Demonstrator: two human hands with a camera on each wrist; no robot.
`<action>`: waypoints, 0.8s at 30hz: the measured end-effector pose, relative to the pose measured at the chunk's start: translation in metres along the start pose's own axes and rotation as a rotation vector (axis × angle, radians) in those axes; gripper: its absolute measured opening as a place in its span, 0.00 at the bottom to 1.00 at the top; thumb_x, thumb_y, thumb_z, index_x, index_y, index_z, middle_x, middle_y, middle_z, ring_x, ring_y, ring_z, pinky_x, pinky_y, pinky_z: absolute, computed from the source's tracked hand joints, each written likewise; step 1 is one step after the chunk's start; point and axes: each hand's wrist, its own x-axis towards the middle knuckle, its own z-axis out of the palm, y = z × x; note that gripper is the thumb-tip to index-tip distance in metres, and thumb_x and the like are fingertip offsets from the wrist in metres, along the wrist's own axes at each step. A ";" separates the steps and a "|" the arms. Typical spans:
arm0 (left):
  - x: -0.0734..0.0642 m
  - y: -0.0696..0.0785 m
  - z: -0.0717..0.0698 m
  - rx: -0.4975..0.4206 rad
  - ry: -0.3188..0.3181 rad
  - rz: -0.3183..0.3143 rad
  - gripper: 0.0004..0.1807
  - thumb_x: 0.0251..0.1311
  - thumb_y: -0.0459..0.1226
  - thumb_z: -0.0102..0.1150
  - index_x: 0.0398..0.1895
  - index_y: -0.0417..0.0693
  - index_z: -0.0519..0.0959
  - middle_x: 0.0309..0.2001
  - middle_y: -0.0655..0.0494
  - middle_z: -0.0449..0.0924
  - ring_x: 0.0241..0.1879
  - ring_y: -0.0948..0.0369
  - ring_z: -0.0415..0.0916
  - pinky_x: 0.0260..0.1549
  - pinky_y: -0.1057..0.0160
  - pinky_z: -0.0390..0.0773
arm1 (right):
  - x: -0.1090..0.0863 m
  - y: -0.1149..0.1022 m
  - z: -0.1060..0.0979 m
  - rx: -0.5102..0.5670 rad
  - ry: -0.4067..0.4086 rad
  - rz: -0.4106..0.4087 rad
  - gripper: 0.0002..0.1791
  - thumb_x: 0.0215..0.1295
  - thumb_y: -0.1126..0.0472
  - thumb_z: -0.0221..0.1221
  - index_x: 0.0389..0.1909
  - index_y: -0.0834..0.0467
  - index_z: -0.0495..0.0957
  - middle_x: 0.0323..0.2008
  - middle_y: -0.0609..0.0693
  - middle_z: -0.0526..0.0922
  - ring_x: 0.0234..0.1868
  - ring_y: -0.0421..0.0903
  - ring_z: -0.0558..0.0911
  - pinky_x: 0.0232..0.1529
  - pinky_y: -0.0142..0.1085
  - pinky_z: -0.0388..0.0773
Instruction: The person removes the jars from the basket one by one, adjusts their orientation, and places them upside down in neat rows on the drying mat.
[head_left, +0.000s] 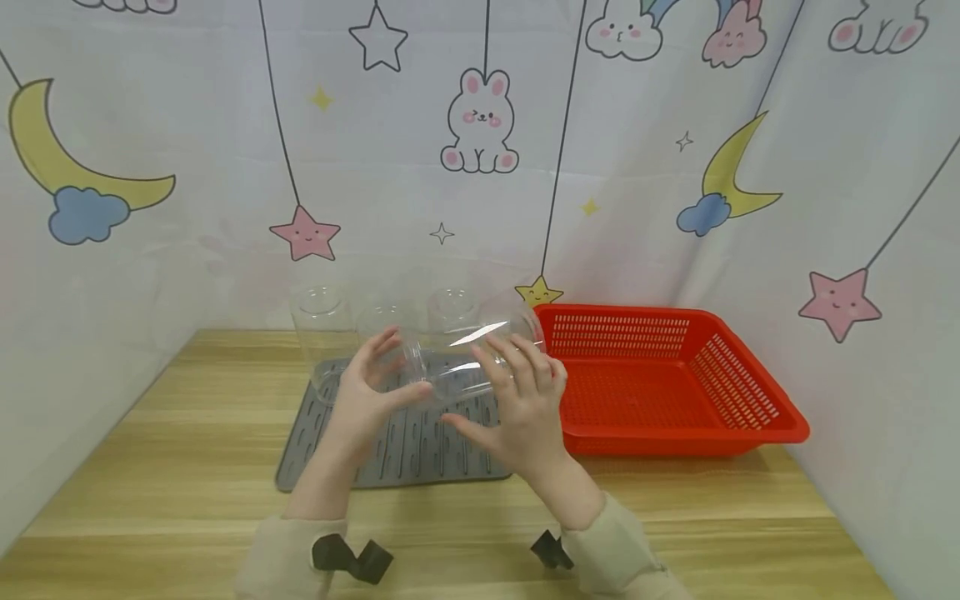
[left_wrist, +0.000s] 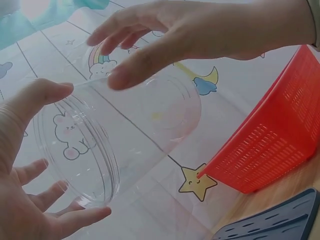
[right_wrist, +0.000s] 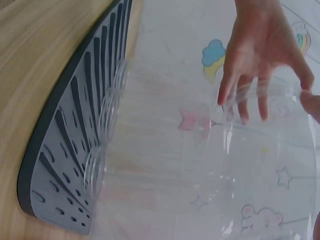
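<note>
A clear plastic jar [head_left: 457,358] is held tilted on its side above the grey ribbed mat [head_left: 411,454]. My left hand [head_left: 367,383] grips its open, ridged rim, thumb on one side and fingers on the other, as the left wrist view shows. My right hand [head_left: 525,408] is at the jar's side with fingers spread and gently bent over it, the thumb standing away below. In the left wrist view the right thumb's tip overlaps the jar's wall. More clear jars [head_left: 322,333] stand upside down on the mat, partly hidden behind the held jar.
To the right, a red perforated plastic basket [head_left: 682,433] stands on the wood-grain table [head_left: 465,533]. A white curtain [head_left: 405,167] printed with stars, moons and bunnies hangs behind and along both sides.
</note>
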 end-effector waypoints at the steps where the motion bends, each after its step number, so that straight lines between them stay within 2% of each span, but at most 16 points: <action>1: 0.000 0.001 -0.001 -0.019 0.005 0.003 0.48 0.54 0.29 0.68 0.76 0.54 0.54 0.76 0.52 0.53 0.73 0.48 0.56 0.68 0.29 0.51 | -0.001 0.003 0.001 0.022 0.037 0.018 0.45 0.45 0.38 0.72 0.60 0.59 0.71 0.58 0.56 0.74 0.61 0.56 0.68 0.48 0.50 0.63; 5: 0.002 0.000 -0.007 -0.109 0.005 0.037 0.48 0.53 0.24 0.65 0.76 0.49 0.53 0.77 0.48 0.50 0.74 0.47 0.54 0.70 0.30 0.48 | -0.004 0.015 0.004 0.119 0.155 0.136 0.38 0.61 0.36 0.60 0.58 0.64 0.71 0.58 0.60 0.74 0.62 0.57 0.68 0.52 0.50 0.64; 8: 0.003 -0.004 -0.011 -0.177 -0.014 0.067 0.49 0.53 0.23 0.63 0.77 0.47 0.51 0.77 0.45 0.48 0.74 0.45 0.52 0.71 0.33 0.48 | -0.008 0.020 0.004 0.230 0.183 0.254 0.41 0.62 0.36 0.59 0.60 0.68 0.68 0.60 0.62 0.72 0.65 0.57 0.66 0.64 0.51 0.62; 10: 0.004 -0.007 -0.012 -0.219 -0.027 0.081 0.48 0.53 0.23 0.61 0.77 0.47 0.50 0.76 0.46 0.49 0.73 0.47 0.54 0.72 0.38 0.52 | -0.010 0.022 0.002 0.318 0.160 0.340 0.45 0.61 0.35 0.59 0.63 0.68 0.63 0.64 0.62 0.69 0.68 0.55 0.64 0.70 0.52 0.61; 12: 0.005 -0.011 -0.013 -0.258 -0.039 0.090 0.48 0.54 0.24 0.59 0.77 0.48 0.49 0.75 0.50 0.53 0.71 0.50 0.58 0.71 0.46 0.61 | -0.010 0.022 0.001 0.423 0.123 0.430 0.50 0.58 0.33 0.60 0.68 0.66 0.58 0.68 0.60 0.64 0.71 0.54 0.61 0.72 0.55 0.58; 14: 0.007 -0.015 -0.012 -0.295 -0.050 0.098 0.47 0.54 0.25 0.58 0.77 0.48 0.49 0.73 0.53 0.56 0.68 0.56 0.63 0.65 0.56 0.71 | -0.010 0.023 0.000 0.521 0.084 0.523 0.56 0.55 0.30 0.61 0.72 0.62 0.53 0.72 0.57 0.60 0.73 0.52 0.58 0.73 0.58 0.57; 16: 0.008 -0.017 -0.011 -0.323 -0.059 0.100 0.46 0.55 0.25 0.57 0.77 0.48 0.49 0.70 0.57 0.59 0.64 0.61 0.67 0.58 0.64 0.77 | -0.009 0.023 0.000 0.628 0.052 0.618 0.61 0.51 0.28 0.62 0.75 0.59 0.48 0.75 0.53 0.55 0.75 0.51 0.55 0.74 0.59 0.53; 20: 0.009 -0.019 -0.007 -0.343 -0.064 0.096 0.46 0.55 0.26 0.58 0.77 0.47 0.49 0.69 0.59 0.59 0.62 0.64 0.68 0.54 0.68 0.78 | -0.010 0.027 0.002 0.914 0.020 0.800 0.68 0.46 0.28 0.66 0.77 0.56 0.39 0.78 0.51 0.47 0.77 0.54 0.50 0.76 0.58 0.48; 24: 0.009 -0.019 -0.003 -0.347 -0.074 0.088 0.47 0.54 0.26 0.57 0.77 0.47 0.48 0.72 0.55 0.56 0.63 0.61 0.66 0.56 0.68 0.78 | -0.010 0.027 0.005 1.178 0.015 0.994 0.73 0.42 0.29 0.69 0.78 0.54 0.35 0.78 0.54 0.45 0.78 0.56 0.50 0.76 0.56 0.51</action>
